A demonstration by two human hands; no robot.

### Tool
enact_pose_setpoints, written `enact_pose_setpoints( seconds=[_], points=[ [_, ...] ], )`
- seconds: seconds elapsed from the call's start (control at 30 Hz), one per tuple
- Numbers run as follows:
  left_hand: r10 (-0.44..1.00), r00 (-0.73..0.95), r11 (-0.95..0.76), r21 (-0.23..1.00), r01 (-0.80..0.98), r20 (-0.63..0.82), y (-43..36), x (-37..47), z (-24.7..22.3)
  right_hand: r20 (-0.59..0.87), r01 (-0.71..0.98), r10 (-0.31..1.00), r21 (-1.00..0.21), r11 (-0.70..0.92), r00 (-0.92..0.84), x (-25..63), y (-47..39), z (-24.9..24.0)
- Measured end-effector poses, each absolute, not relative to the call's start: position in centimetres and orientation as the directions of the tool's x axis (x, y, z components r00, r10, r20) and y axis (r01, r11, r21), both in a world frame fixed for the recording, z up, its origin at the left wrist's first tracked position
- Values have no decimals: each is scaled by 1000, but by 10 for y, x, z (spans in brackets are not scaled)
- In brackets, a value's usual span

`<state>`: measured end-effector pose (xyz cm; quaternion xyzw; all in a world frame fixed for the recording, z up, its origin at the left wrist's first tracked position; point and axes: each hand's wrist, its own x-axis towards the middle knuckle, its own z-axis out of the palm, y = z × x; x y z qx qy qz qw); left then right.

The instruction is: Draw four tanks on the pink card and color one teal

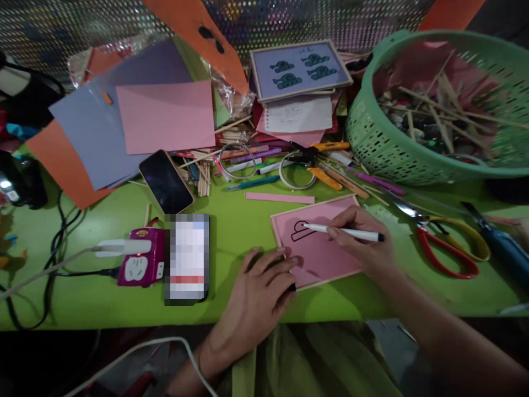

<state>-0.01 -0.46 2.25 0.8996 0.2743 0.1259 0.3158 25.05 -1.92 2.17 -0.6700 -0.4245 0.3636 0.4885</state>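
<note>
My right hand [363,234] pinches a white marker [347,230] with a black end. Its tip touches a black outline on a pink card [326,259] edged with thin pale strips. The outline shows a rounded shape on top of a long slanted one. My left hand [264,281] rests on the card's lower left edge, its upper fingers apart. A small black cap [291,287] shows between its thumb and fingers.
Left of the hands are a lit phone [189,259], a dark phone [165,182] and a magenta power adapter [141,256]. Scissors [446,248] lie right. Behind are a green basket [397,149], coloured paper [165,116], pens, tape rings and a framed purple card [301,70].
</note>
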Motion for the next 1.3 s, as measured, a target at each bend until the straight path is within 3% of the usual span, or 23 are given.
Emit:
enact_pose_setpoints(
  seconds=[1.3],
  points=[
    [564,825,-643,643,416,31,-3,1,25,-77,268,944,-949,-168,321,252,-20,24]
  ],
)
